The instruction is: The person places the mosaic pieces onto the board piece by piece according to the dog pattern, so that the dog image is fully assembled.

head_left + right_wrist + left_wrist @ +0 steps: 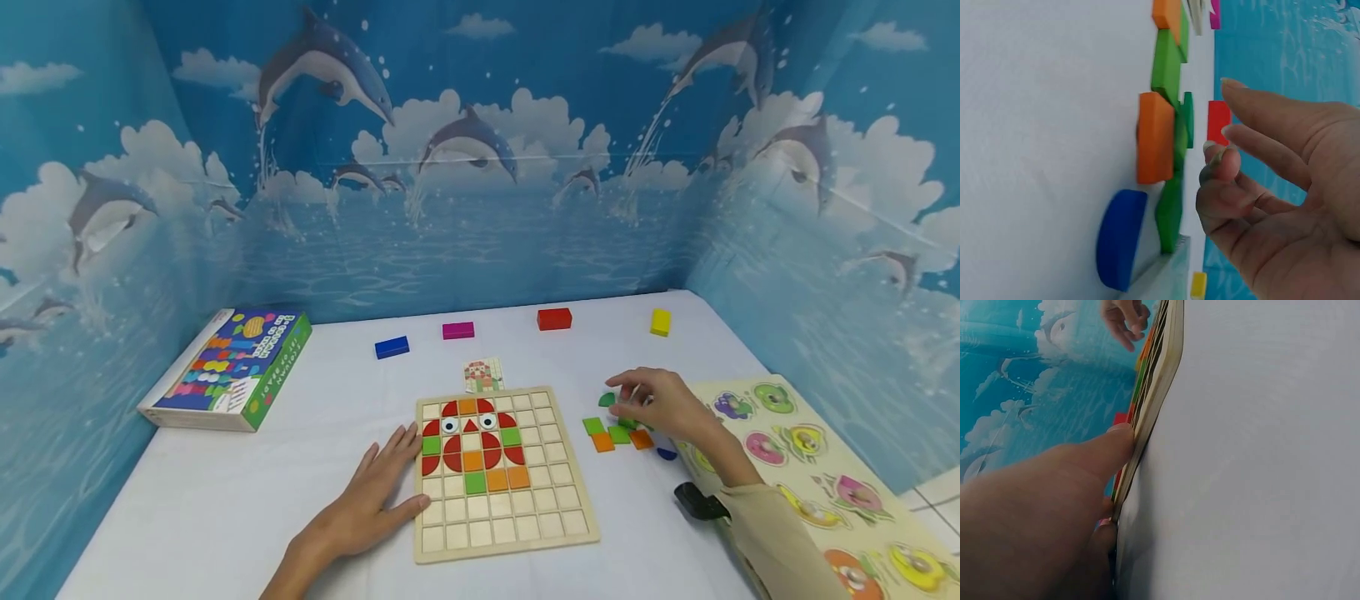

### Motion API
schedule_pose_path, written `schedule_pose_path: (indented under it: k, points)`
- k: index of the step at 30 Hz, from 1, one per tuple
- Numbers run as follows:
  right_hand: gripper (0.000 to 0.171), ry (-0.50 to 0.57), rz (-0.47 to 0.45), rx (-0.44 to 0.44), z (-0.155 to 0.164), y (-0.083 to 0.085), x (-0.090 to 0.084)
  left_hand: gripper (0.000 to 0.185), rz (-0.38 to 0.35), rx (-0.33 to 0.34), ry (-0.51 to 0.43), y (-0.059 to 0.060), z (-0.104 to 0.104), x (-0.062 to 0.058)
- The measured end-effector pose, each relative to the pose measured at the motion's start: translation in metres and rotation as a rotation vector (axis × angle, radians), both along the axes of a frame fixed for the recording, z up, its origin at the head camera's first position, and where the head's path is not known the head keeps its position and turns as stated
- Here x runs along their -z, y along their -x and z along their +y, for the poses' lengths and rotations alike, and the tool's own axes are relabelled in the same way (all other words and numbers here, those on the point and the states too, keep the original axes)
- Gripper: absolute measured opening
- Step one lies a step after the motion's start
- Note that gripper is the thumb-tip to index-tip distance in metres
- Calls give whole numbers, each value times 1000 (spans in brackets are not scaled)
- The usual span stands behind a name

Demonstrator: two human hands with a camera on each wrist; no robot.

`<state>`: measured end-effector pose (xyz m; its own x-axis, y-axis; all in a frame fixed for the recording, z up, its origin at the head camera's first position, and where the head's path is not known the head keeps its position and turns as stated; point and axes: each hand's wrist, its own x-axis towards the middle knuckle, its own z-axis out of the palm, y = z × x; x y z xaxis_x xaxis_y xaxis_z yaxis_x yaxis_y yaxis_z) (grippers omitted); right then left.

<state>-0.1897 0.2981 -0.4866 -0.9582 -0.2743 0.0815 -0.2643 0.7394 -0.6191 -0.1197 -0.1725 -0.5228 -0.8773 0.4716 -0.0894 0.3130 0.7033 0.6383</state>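
A wooden grid board lies on the white cloth, with red, orange and green tiles and two eye pieces forming an owl-like figure. My left hand rests flat at its left side with fingers spread. In the left wrist view, that thumb touches the board's edge. Over the loose tiles right of the board hovers my right hand, fingers loosely bent, thumb apart, nothing seen between them. Below it lie green square tiles, orange tiles, a green curved piece and a blue curved piece.
A small picture card lies behind the board. Blue, magenta, red and yellow blocks stand along the back. A toy box sits at left, a fruit puzzle board at right under the right forearm.
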Motion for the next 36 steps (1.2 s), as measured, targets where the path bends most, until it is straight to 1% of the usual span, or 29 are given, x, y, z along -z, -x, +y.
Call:
schedule_pose_path:
  k: [5,12,18,20,22,24,27,30,32,34,36]
  points:
    - [41,-33,-91,57,-6,7,2,87,12,-3,5,2,-1,-2]
    - [37,-45,-98,103,-8,14,3,88,11,7,12,3,-1,-1]
    - [21,-19,-134,130,-8,19,2,88,7,-4,30,3,-1,0]
    - [18,-32,-147,129,-8,21,2,88,6,-8,34,3,-1,0]
    - [18,-54,-157,138,-8,21,3,87,1,-6,32,3,-1,1]
    - [19,-69,-131,138,-9,18,3,87,-2,-2,23,2,0,2]
    - [17,-60,-46,142,-18,8,1,87,-1,3,10,3,-1,3]
    - [12,-24,44,92,-35,-7,-6,87,5,7,-1,3,-1,3]
    - [8,23,79,14,-49,-16,-10,87,15,6,-2,2,-1,4]
    - [4,67,84,-70,-64,-25,-12,86,25,2,-10,2,-1,3]
    - [6,107,72,-146,-78,-31,-11,85,35,-3,-16,1,-1,3]
